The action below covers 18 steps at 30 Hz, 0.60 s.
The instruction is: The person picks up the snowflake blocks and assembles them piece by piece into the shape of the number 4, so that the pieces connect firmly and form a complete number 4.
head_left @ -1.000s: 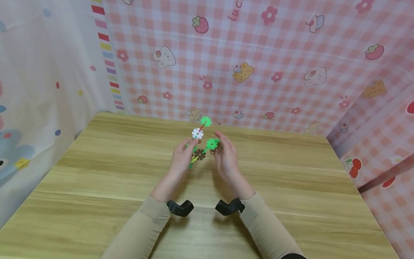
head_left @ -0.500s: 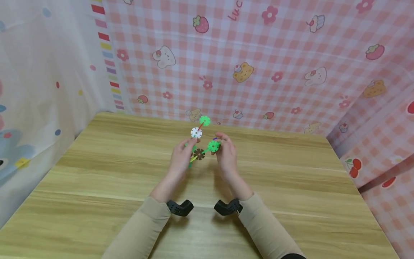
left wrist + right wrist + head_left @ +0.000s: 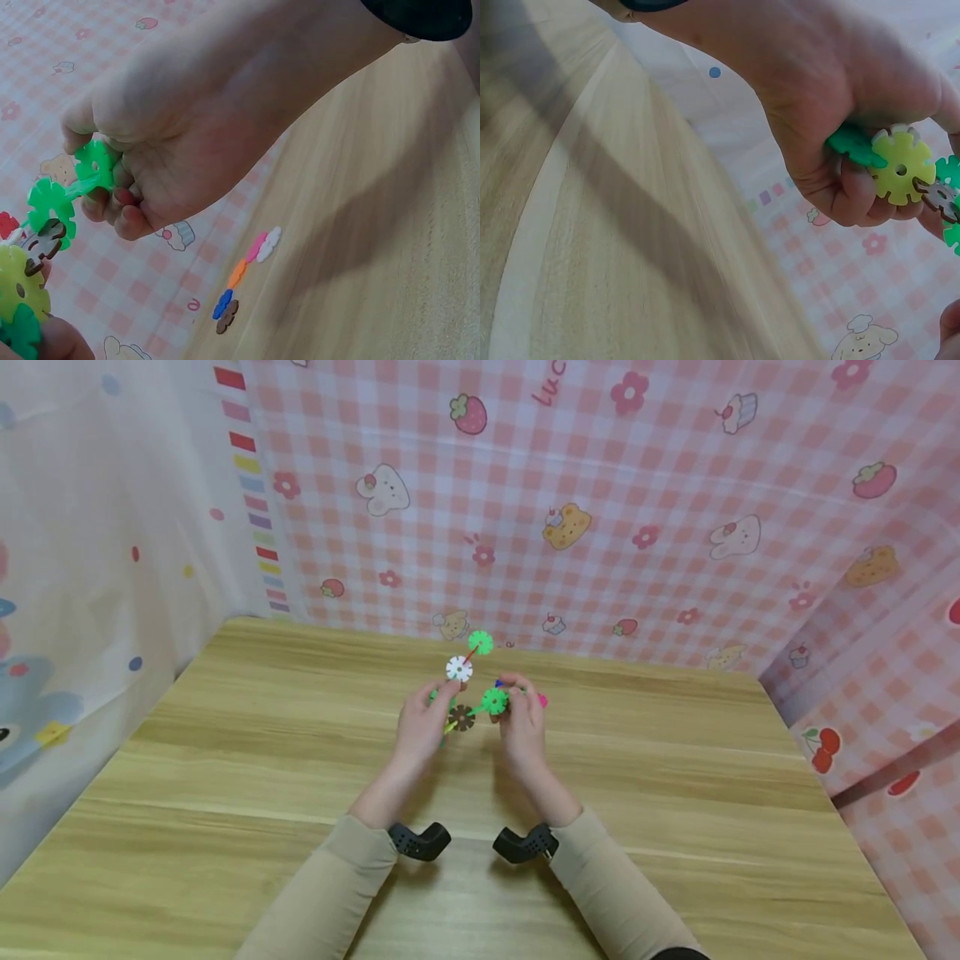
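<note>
Several notched plastic snowflake discs are joined into a chain between my two hands. In the head view, my left hand [image 3: 423, 718] pinches the chain's left part, where the right wrist view shows a yellow disc [image 3: 901, 154] and a darker green disc [image 3: 853, 146] at its fingers. My right hand [image 3: 522, 718] grips a bright green disc [image 3: 91, 161] beside another green disc [image 3: 49, 202]. A brown disc [image 3: 462, 718] sits between the hands. Above the left fingertips stand a white disc [image 3: 459, 669], a red disc edge-on [image 3: 470, 654] and a green disc [image 3: 481, 642]. Fingers hide some joints.
A second row of discs, with white, pink, orange [image 3: 238, 273], blue and brown ones, lies on the wooden table [image 3: 360, 285] beyond my right hand. Behind the table hangs a pink checked cloth [image 3: 637, 585]; a pale cloth [image 3: 135, 485] hangs at the left.
My right fingers have curled in more closely around the green disc, which has moved slightly down. A blue and a pink disc have come into sight around that hand. My left hand stays nearly still.
</note>
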Available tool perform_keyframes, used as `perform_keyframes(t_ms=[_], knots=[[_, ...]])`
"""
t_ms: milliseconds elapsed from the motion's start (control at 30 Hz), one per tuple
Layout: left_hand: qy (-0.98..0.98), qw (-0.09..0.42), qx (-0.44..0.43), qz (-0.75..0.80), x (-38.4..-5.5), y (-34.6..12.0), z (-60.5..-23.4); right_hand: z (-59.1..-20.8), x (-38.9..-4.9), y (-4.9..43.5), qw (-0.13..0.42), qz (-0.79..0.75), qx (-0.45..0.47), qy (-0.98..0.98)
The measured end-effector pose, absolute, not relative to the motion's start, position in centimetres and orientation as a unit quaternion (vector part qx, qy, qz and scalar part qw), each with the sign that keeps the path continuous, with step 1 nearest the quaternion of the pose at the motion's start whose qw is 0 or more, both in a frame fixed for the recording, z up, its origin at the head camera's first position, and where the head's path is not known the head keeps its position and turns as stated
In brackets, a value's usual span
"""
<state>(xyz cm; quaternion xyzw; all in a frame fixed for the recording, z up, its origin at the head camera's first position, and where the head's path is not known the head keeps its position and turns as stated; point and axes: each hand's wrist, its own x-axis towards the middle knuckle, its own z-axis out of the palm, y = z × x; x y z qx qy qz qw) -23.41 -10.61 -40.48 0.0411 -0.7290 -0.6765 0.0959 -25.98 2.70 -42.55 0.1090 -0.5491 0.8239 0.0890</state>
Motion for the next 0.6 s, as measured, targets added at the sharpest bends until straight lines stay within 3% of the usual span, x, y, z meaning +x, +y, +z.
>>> perform_keyframes(t_ms=[600], knots=[[-0.738,0.070,0.024,-0.671,-23.58,-10.32,-40.72,-42.79,-26.15,2.90,0.120,0.787,0.111,-0.595]])
